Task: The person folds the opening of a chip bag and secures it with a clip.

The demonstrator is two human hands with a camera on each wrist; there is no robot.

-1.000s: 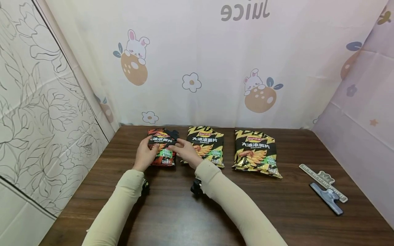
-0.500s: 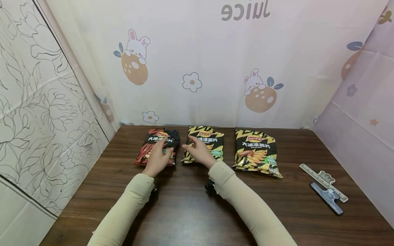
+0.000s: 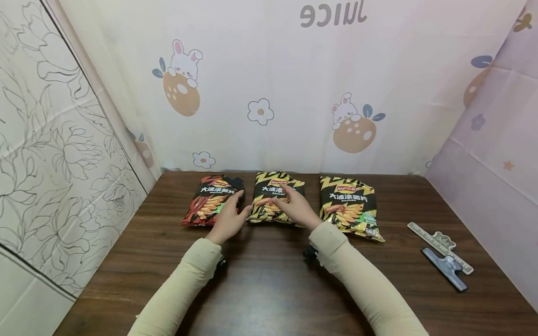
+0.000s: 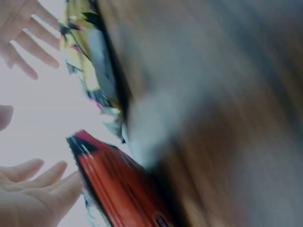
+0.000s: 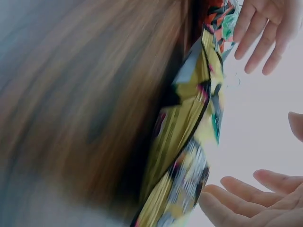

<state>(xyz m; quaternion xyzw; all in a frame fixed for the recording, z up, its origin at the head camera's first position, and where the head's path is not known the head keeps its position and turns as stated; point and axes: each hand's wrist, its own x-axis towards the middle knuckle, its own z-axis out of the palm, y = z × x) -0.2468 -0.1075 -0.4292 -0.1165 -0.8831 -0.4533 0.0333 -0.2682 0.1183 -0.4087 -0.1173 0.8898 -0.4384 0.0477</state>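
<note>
The right hand (image 3: 299,208) is over the right part of the middle yellow chip bag (image 3: 265,208), fingers spread and thumb apart, with nothing pinched between them; whether a fingertip touches the bag cannot be told. The left hand (image 3: 229,221) is just to the near left of the middle yellow chip bag, likewise spread and gripping nothing. In the head view its fingers overlap the right side of the red chip bag (image 3: 205,202); contact there cannot be told either. The red chip bag lies flat just left of the middle yellow chip bag, with a black clip (image 3: 233,182) at its upper right corner. To the right of the middle yellow chip bag, a little apart, lies the right-hand yellow bag (image 3: 346,205). Well to the right of the middle yellow chip bag, and nearer the person, a pale ruler-shaped clip (image 3: 425,236) and a grey-blue clip (image 3: 439,264) lie beside each other. Under the middle yellow chip bag is a dark wooden table (image 3: 269,294), and behind it hangs a printed curtain (image 3: 269,60)
</note>
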